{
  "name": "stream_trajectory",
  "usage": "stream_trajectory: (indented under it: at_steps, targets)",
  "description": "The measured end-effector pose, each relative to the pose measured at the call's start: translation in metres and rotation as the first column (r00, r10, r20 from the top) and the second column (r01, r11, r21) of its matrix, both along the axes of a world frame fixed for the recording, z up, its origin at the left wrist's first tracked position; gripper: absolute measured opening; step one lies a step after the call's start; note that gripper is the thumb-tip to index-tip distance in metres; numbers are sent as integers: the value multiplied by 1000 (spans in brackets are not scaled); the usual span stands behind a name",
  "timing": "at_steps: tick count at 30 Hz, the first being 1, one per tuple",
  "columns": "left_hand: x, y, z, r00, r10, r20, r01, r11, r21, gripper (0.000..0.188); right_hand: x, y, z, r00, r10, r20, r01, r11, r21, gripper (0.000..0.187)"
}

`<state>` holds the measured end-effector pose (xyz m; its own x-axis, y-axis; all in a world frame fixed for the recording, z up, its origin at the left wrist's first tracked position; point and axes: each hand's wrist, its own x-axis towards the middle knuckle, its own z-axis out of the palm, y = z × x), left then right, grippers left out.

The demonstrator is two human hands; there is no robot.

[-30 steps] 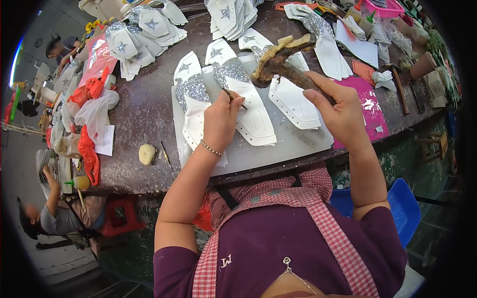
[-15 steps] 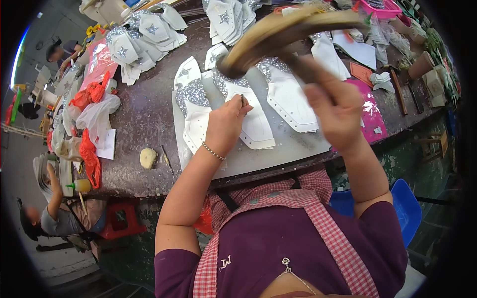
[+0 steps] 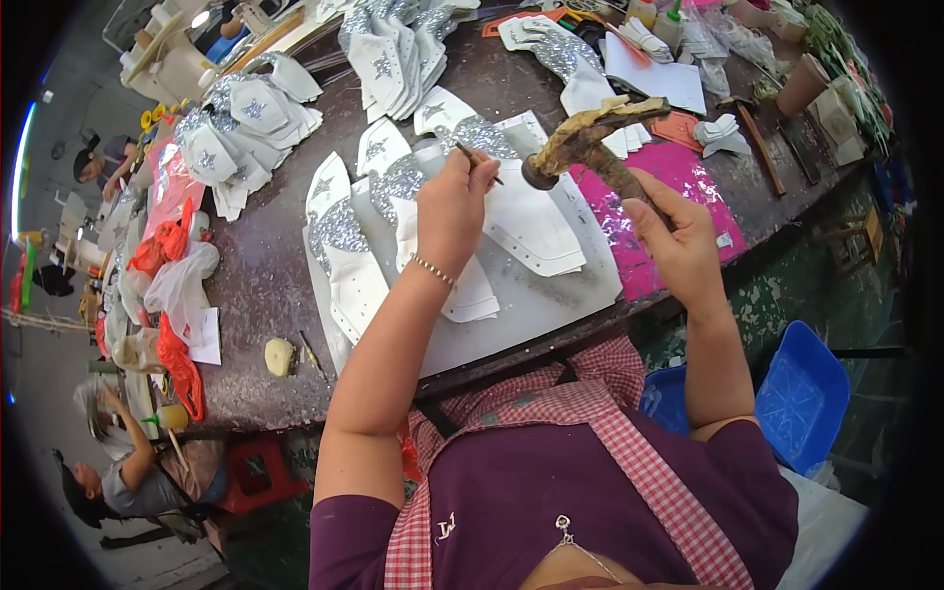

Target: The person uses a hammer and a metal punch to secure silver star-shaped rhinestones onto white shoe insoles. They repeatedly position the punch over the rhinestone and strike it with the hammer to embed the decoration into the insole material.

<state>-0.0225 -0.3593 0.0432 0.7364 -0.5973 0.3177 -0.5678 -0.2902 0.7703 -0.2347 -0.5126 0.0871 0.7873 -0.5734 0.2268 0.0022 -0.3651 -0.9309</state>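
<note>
My left hand pinches a thin dark punch, tilted, above white shoe-upper-like pieces with silver glitter. My right hand is wrapped round the handle of a worn hammer, its head apart from the punch and just to its right. Under both tools lies the right piece, with a row of small holes along its lower edge. A middle piece is partly covered by my left wrist, and a left piece lies flat. All three rest on a pale board.
Stacks of similar glitter pieces lie on the far side of the dark table. A pink sheet sits right of the board, with another hammer beyond. Nearer left are a yellowish lump and red bags. A co-worker sits left.
The hammer, raised and blurred before, is now lower and steadier beside my left hand. The punch is now tilted over the right piece instead of on the middle one. The view has shifted somewhat.
</note>
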Motion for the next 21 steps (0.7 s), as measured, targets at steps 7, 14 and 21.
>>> stream_trajectory:
  at_steps: [7, 14, 21]
  targets:
    - [6, -10, -24, 996, 45, 75, -43, 999, -26, 21, -5, -15, -5, 1000, -9, -18, 10, 999, 53, 36]
    - [8, -14, -29, 990, 73, 121, -75, 997, 5, 20, 11, -18, 9, 995, 33, 92, -29, 999, -45, 36]
    - [7, -14, -19, 994, 34, 100, -45, 992, 114, 14, 29, -18, 60, 932, 76, 354, -62, 997, -51, 43]
